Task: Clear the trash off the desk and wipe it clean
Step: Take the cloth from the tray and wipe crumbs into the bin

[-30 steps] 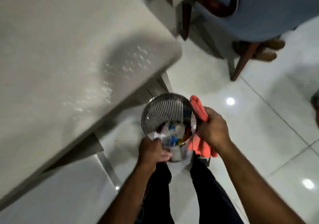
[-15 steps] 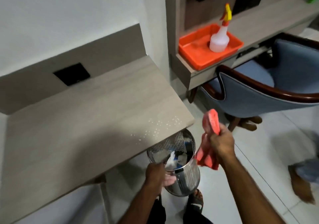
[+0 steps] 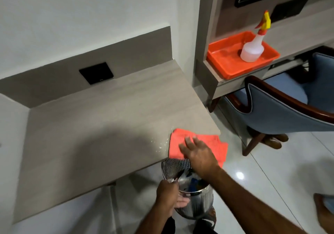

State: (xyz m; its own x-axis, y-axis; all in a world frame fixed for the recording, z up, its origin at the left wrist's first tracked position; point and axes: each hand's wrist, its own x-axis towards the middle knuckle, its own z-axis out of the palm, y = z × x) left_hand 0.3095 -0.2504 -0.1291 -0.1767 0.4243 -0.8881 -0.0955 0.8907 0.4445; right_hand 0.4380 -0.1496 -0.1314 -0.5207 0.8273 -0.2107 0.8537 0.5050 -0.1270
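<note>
While the right hand (image 3: 199, 155) flattens it, the orange cloth (image 3: 182, 143) looks folded.

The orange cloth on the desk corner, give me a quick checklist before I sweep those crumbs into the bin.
1. Orange cloth flat on the desk: ok, though its right edge hangs past the corner.
2. Right hand pressing on the cloth: ok, palm down, fingers spread.
3. Metal bin held under the desk edge: ok, left hand grips its rim, mouth just below the cloth.
4. Crumbs within reach: ok, white specks lie just left of the cloth.
5. Crumbs under the cloth: cannot tell.
6. Room left in the bin: cannot tell.
</note>
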